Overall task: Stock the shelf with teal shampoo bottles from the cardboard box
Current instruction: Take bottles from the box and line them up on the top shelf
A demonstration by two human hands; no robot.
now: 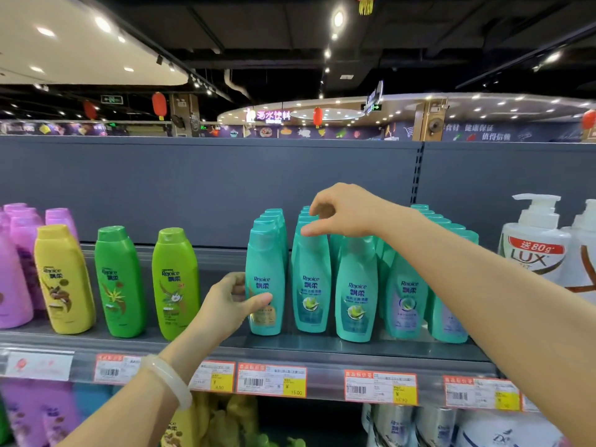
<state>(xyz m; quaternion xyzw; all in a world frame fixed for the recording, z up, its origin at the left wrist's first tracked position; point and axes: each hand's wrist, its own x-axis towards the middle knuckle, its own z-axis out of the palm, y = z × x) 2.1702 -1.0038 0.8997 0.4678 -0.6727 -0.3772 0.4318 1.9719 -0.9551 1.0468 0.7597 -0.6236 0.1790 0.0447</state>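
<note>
Teal bottles (354, 285) in rows on shelf (290, 346), my L hand (232, 304) gripping front-left bottle (265, 285), R hand (342, 211) loose-curled over next row's caps, holding nothing.

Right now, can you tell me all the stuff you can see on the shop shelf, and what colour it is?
teal shampoo bottles: several rows running back, teal, middle of the top shelf
green bottles: two, one dark green, one lime, left of the teal ones
yellow bottle: one, yellow, further left
purple bottles: several, pink-purple, far left
pump bottles: two, white, far right
price tags: several, orange and yellow, on the shelf edge
red lanterns: a few, hanging far behind
left hand: grips the leftmost front teal bottle; pale bangle on the wrist
right hand: fingers loosely curled over the teal bottle tops, holding nothing
</note>
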